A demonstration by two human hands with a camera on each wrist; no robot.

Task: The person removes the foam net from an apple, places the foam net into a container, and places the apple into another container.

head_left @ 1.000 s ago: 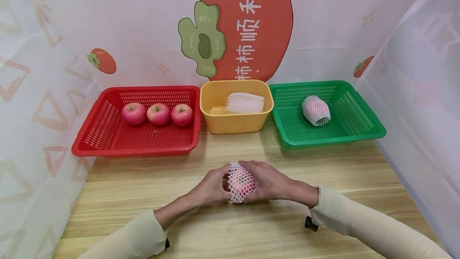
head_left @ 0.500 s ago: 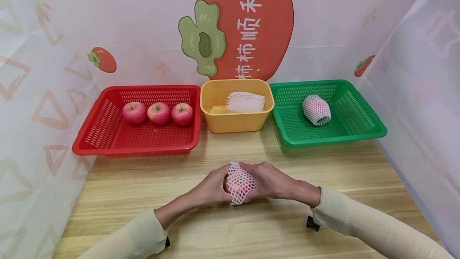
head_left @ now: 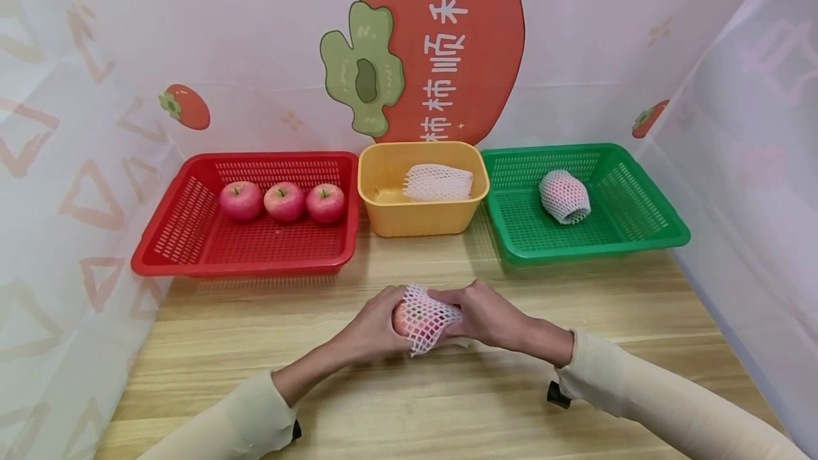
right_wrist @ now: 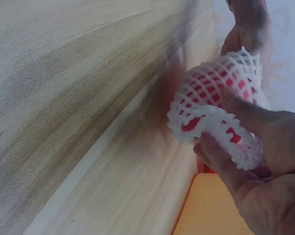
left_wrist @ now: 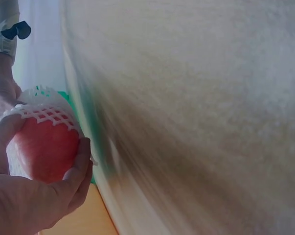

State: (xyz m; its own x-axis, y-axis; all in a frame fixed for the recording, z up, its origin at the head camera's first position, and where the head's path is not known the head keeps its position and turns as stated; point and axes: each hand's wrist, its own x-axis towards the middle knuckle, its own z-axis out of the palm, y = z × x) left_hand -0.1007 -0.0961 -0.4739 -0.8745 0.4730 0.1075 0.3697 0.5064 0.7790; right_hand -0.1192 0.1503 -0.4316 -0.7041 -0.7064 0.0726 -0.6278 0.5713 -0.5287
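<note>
Above the table, in the head view, my left hand (head_left: 367, 330) grips an apple (left_wrist: 47, 152) by its left side, fingers curved round it. A white foam net sleeve (head_left: 423, 318) covers the apple's right part, while its left part shows bare red skin. My right hand (head_left: 495, 316) pinches the sleeve's right end. In the right wrist view, thumb and fingers hold the gathered rim of the sleeve (right_wrist: 211, 83), and red skin shows through the mesh and the opening. Behind the apple and the net, some fingertips of both hands are hidden.
A red basket (head_left: 243, 268) at the back left holds three apples (head_left: 284, 201). Beside it stands a yellow bin (head_left: 422, 222) with white foam nets (head_left: 439, 183) in it. The green basket (head_left: 594, 251) on the right contains one net-wrapped apple (head_left: 564, 195).
My right hand has shifted slightly right, drawing the sleeve's end out that way. More bare apple shows at the left hand. The baskets and their contents stay as they were.
</note>
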